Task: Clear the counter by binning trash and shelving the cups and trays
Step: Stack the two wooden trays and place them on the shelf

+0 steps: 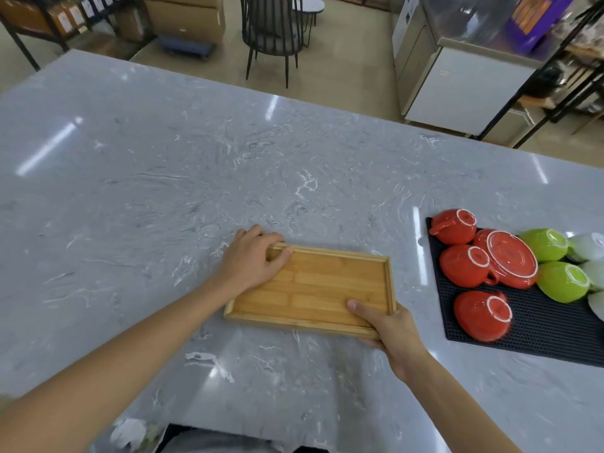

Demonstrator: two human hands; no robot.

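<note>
- A shallow wooden tray [310, 287], empty and rimmed all round, lies flat on a grey marbled bench [147, 191], near the person and slightly right of centre.
- The left hand [250, 259] is curled over the tray's far-left corner, fingers hooked over the rim and clenched on it.
- The right hand [389, 325] grasps the near-right corner, thumb pressed on the tray's floor and fingers tucked out of sight beneath the edge.
- The tray looks level; whether it has cleared the bench at all cannot be told from this view.
- To the right, well apart from the tray, a black rubber mat [539, 335] carries crockery turned upside down.
- On the mat are three red cups [465, 264], a red saucer [508, 259] leaning among them, two green cups [563, 281], and white cups [588, 245] partly cut off by the right edge.
- No loose trash shows on the bench surface in view, so the binning part appears finished, or lies outside the view.
- Judging from this, the tray is the step in hand: gripped at opposite corners, ready to be carried to a shelf.
- Still left, it seems: shelving this tray, and then the cups on the mat.
- No shelf or bin can be picked out for certain; beyond the far edge are a black chair [271, 31] and cardboard boxes [186, 14].
</note>
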